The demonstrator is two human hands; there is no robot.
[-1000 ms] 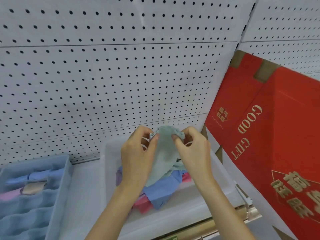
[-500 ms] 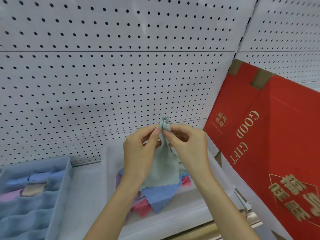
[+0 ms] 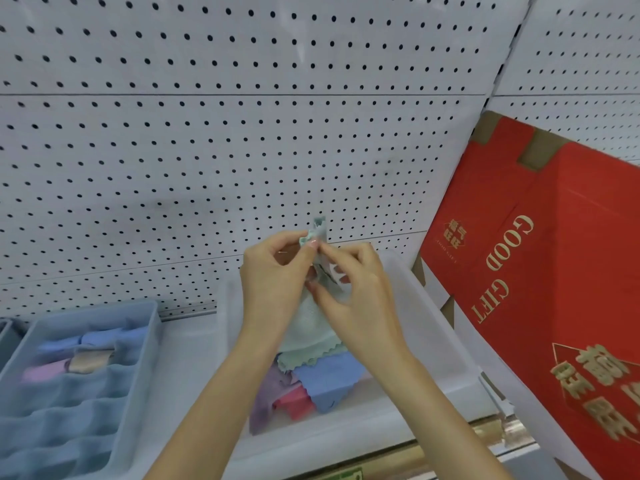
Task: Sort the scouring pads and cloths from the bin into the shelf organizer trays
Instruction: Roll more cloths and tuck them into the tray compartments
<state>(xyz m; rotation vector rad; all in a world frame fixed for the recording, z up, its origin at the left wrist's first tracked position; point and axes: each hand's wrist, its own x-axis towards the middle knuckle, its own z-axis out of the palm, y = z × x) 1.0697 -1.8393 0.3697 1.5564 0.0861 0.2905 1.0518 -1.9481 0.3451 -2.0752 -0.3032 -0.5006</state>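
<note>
Above bin, left hand and right hand pinch green cloth between them.

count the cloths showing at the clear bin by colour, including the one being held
pale green cloth: 1, pinched by the left hand and right hand
blue cloth: 1
pink cloth: 1
lilac cloth: 1
total: 4 showing; others may lie hidden underneath

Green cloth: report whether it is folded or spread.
Folded: the green cloth hangs doubled, its top pinched by left hand and right hand.
</note>
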